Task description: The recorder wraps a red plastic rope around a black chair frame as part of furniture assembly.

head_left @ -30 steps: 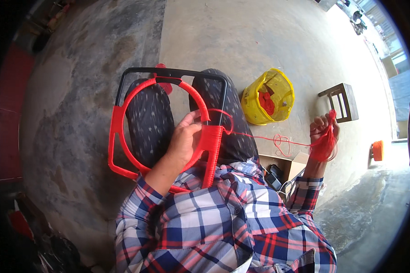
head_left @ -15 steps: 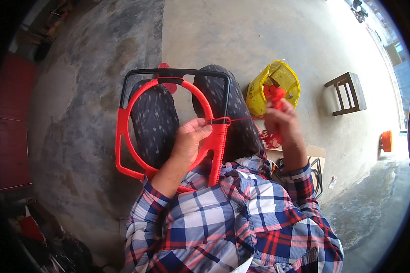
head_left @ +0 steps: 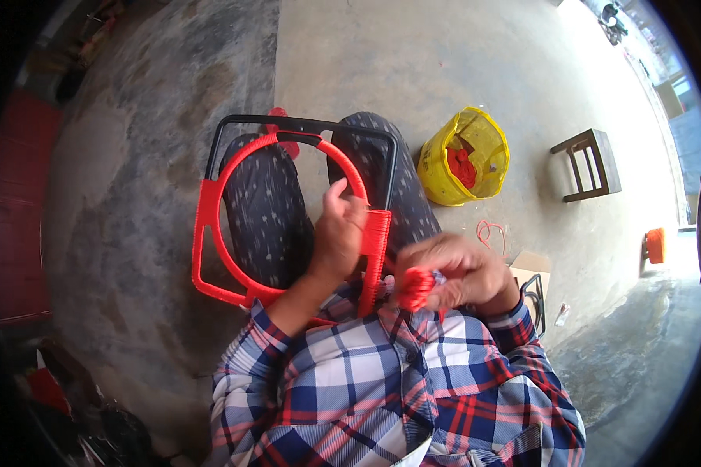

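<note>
A black metal frame (head_left: 297,122) with a round ring inside lies across my lap, much of it wrapped in red cord (head_left: 378,237). My left hand (head_left: 339,237) is closed on the ring's right side, close to the bare black bar; one finger sticks up and some fingertips are hidden or smeared. In front of my chest, right of the frame, my right hand (head_left: 467,272) is closed round a bundle of red cord (head_left: 417,289). The right fingers are blurred by motion.
A yellow bucket (head_left: 435,175) with red cord inside stands beyond my right knee. Loose red cord (head_left: 491,233) lies on the floor near it. Farther right are a dark wooden stool (head_left: 602,163) and an orange-red object (head_left: 656,245). Some cardboard (head_left: 531,265) lies by my right side.
My right hand has come down and left from beside the bucket to my chest with the cord bundle. The left hand has shifted slightly and one finger has lifted.
</note>
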### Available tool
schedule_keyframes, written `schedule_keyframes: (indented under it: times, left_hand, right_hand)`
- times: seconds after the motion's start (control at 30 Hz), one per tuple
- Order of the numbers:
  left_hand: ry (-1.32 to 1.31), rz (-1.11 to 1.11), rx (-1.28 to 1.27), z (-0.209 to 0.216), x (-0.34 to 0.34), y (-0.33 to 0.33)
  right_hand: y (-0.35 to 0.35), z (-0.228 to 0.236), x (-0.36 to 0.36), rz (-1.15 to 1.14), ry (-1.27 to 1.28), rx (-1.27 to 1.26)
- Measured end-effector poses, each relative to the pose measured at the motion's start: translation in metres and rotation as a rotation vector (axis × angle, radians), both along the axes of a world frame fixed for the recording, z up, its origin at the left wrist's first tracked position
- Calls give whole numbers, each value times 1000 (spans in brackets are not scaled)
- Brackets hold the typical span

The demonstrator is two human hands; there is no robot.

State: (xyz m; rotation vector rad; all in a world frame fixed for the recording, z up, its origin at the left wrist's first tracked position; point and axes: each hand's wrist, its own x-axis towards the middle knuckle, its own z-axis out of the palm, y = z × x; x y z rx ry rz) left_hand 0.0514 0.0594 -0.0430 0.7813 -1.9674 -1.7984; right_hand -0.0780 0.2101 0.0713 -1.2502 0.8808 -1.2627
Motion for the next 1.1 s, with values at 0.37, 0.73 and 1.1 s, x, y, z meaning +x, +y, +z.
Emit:
schedule_keyframes:
  times: [0.37,0.73,1.1]
  left_hand:
    - [109,68,1103,1,0,-5]
    - [426,78,-556,29,4,11]
    - [236,188,580,8,4,-8]
  right_hand:
    - [-28,-74,-17,-506,396,311]
    - [-45,-60,5,-720,965,-165]
    - [79,-45,-122,-948,-689,-217]
